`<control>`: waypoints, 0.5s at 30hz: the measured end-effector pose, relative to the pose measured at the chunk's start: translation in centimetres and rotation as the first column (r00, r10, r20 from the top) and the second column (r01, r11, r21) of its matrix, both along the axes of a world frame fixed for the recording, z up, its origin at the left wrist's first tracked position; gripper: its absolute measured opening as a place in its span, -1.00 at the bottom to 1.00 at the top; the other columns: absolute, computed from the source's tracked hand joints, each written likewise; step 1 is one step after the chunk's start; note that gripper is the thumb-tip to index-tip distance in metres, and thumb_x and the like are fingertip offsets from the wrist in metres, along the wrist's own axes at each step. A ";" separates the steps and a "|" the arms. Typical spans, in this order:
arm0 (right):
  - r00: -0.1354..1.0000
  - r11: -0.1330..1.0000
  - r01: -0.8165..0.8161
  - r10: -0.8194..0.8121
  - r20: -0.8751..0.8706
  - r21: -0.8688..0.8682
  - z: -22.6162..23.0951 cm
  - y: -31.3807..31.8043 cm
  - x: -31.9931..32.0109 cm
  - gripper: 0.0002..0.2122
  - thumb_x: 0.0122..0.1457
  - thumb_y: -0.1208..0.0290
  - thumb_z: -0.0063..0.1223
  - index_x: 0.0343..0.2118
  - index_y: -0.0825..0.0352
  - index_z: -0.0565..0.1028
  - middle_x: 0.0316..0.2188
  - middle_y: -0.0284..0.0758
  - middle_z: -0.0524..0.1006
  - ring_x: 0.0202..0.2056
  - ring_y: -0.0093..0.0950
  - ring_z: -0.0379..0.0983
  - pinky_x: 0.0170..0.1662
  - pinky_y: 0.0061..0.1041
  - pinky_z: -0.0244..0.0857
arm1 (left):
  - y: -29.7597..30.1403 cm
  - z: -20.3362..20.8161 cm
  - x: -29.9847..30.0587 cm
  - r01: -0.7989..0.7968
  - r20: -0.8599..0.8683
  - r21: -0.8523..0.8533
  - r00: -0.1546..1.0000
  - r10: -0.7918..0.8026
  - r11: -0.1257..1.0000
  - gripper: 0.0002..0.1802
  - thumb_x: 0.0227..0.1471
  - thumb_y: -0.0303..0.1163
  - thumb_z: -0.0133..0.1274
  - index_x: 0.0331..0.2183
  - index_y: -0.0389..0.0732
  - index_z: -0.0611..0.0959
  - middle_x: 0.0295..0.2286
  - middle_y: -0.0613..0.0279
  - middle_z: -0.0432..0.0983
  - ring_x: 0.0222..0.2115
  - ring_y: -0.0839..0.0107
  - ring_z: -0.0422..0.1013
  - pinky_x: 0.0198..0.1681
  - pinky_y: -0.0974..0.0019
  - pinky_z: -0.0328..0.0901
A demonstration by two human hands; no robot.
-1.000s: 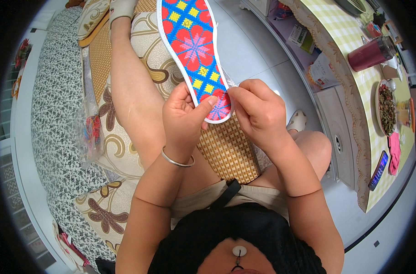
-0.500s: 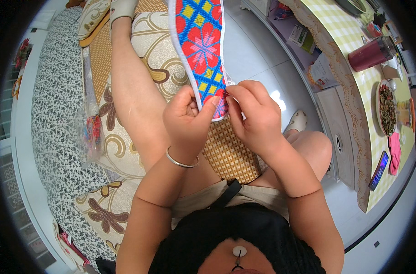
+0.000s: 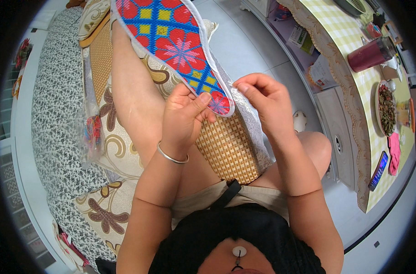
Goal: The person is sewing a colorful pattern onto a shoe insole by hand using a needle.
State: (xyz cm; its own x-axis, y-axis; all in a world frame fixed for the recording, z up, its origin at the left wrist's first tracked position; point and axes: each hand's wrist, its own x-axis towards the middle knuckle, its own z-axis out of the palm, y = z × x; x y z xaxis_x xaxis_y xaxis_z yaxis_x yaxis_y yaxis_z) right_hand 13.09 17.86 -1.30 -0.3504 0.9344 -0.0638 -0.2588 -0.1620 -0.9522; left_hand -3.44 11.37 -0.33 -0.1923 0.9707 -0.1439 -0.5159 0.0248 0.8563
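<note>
An embroidered shoe insole (image 3: 180,50) with red flowers, yellow squares, blue bands and a white border slants up and left above my lap. My left hand (image 3: 185,112) pinches it at its narrow lower end, thumb on the patterned face and fingers behind. Just right of that end, apart from it, my right hand (image 3: 265,100) is closed in a pinch of thumb and forefinger. Whatever sits between those fingertips is too small to make out.
A patterned sofa cover (image 3: 110,212) and a woven mat (image 3: 231,150) lie under my legs. Beside the left leg is a plastic bag of coloured thread (image 3: 93,132). On the right, a checked tablecloth (image 3: 354,50) bears a dark red tumbler (image 3: 371,54), a dish (image 3: 387,109) and a phone (image 3: 379,171).
The insole has tilted, its wide end swinging left and its face turning more toward me. My right hand has come away from its edge to the right, still pinched.
</note>
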 end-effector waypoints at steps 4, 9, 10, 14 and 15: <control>0.890 0.830 -0.382 0.212 -0.405 -0.406 -0.9 0.2 -0.3 -0.91 0.12 0.50 0.08 -0.38 0.43 0.53 -0.54 -0.26 0.54 -0.62 -0.72 0.30 -0.59 -0.78 0.06 | 0.0 -0.5 0.0 0.116 0.015 0.005 0.993 -0.116 0.993 -0.84 0.10 -0.56 -0.03 -0.22 -0.32 0.45 -0.36 0.15 0.52 -0.50 0.48 0.45 -0.46 0.46 0.38; 0.748 0.746 -0.529 0.186 -0.637 -0.404 -1.8 0.1 -0.8 -0.89 0.18 0.52 -0.01 -0.37 0.47 0.46 -0.56 -0.20 0.51 -0.67 -0.67 0.24 -0.63 -0.78 0.03 | -0.1 -0.5 0.3 0.105 -0.067 0.023 0.992 -0.103 0.994 -0.80 0.10 -0.52 -0.01 -0.18 -0.31 0.44 -0.36 0.18 0.51 -0.49 0.52 0.42 -0.44 0.51 0.33; 0.715 0.735 -0.550 0.169 -0.679 -0.396 -2.3 0.1 -0.8 -0.89 0.18 0.51 -0.01 -0.37 0.47 0.46 -0.55 -0.20 0.51 -0.66 -0.66 0.23 -0.63 -0.78 0.04 | 0.0 -0.5 0.3 0.109 -0.056 0.023 0.993 -0.108 0.994 -0.79 0.10 -0.51 -0.01 -0.18 -0.31 0.44 -0.36 0.18 0.51 -0.48 0.52 0.42 -0.44 0.51 0.32; 0.756 0.753 -0.442 0.021 -0.654 -0.488 -2.4 0.0 -1.3 -0.88 0.21 0.50 -0.04 -0.36 0.47 0.44 -0.50 -0.18 0.51 -0.64 -0.64 0.26 -0.63 -0.75 0.08 | 0.0 -0.3 0.5 0.135 -0.022 0.033 0.991 -0.134 0.990 -0.77 0.11 -0.48 0.00 -0.16 -0.30 0.43 -0.34 0.19 0.51 -0.45 0.53 0.42 -0.44 0.53 0.31; 0.767 0.782 -0.401 0.000 -0.642 -0.477 -1.6 -0.5 -1.4 -0.88 0.22 0.50 -0.05 -0.35 0.47 0.43 -0.50 -0.19 0.50 -0.63 -0.64 0.26 -0.63 -0.74 0.09 | 0.0 -0.2 0.4 0.126 0.009 0.023 0.992 -0.127 0.992 -0.77 0.12 -0.47 -0.01 -0.16 -0.30 0.44 -0.33 0.16 0.51 -0.45 0.51 0.42 -0.43 0.50 0.32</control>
State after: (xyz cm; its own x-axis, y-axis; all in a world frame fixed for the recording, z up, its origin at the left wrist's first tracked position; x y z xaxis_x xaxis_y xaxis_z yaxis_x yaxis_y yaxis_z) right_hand 11.67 17.40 -2.87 -0.6749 0.6909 -0.2593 -0.6115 -0.7203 -0.3275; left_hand -3.04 11.36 -0.51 -0.0664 0.9902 -0.1228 -0.5187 0.0709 0.8520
